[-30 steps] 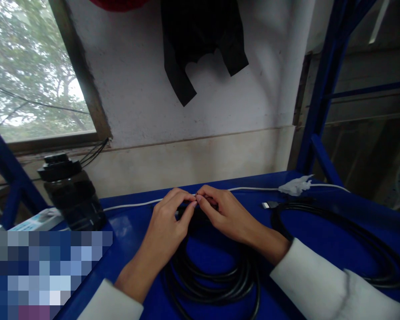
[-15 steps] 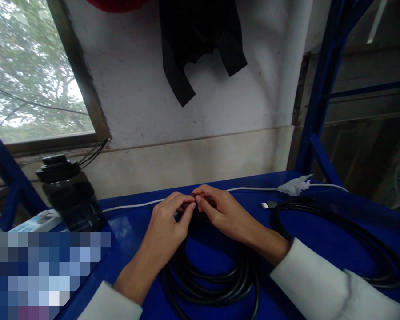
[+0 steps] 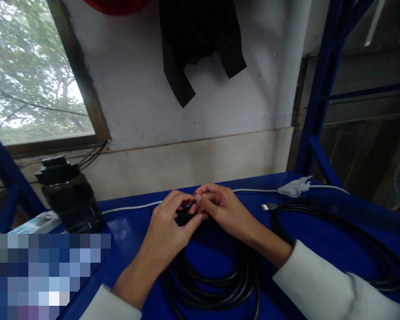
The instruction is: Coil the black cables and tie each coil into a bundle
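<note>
A coil of thick black cable (image 3: 216, 300) lies on the blue tabletop (image 3: 130, 262), below my two hands. My left hand (image 3: 171, 220) is curled round a dark part of the cable near the top of the coil, its thumb stretched toward the right. My right hand (image 3: 220, 206) meets it from the right, thumb and fingers pinched together. Something thin and dark shows at those fingertips, too small to make out. The fingers hide most of the held cable part.
A dark bottle (image 3: 70, 195) stands at the left beside a white power strip (image 3: 36, 222). A second black cable (image 3: 346, 222) with a metal-tipped plug (image 3: 268, 206) lies at the right. A white cord (image 3: 130, 208) and crumpled white plastic (image 3: 293, 186) lie along the back.
My left thumb has moved right and lower, showing more of the dark cable part. The right fingers have shifted slightly. The coil lies as before.
</note>
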`<action>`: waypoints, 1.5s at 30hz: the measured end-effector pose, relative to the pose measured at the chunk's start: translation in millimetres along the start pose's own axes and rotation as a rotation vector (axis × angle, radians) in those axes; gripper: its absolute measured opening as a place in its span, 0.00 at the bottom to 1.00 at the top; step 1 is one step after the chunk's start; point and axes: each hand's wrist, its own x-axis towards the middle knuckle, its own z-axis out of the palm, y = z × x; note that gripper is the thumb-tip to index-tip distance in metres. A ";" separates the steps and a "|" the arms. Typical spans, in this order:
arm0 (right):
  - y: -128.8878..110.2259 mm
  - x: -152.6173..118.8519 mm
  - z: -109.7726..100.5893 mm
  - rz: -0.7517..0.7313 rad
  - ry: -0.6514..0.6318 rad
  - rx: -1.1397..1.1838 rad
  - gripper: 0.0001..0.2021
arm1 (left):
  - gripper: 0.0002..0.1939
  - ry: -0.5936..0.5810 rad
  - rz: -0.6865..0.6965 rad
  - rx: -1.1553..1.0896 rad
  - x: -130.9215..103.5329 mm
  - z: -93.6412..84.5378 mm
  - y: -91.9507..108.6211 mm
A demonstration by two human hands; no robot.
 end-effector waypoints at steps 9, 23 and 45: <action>0.7 -0.8 0.0 -0.016 -0.015 -0.069 0.09 | 0.04 -0.005 0.032 -0.066 3.4 -3.3 0.0; 1.1 -2.4 -1.0 -0.028 -0.054 -0.128 0.15 | 0.05 0.000 0.017 -0.055 2.3 -4.1 2.6; 1.6 -0.1 0.1 -0.010 -0.053 -0.064 0.17 | 0.07 -0.095 0.009 -0.106 1.7 -1.7 6.1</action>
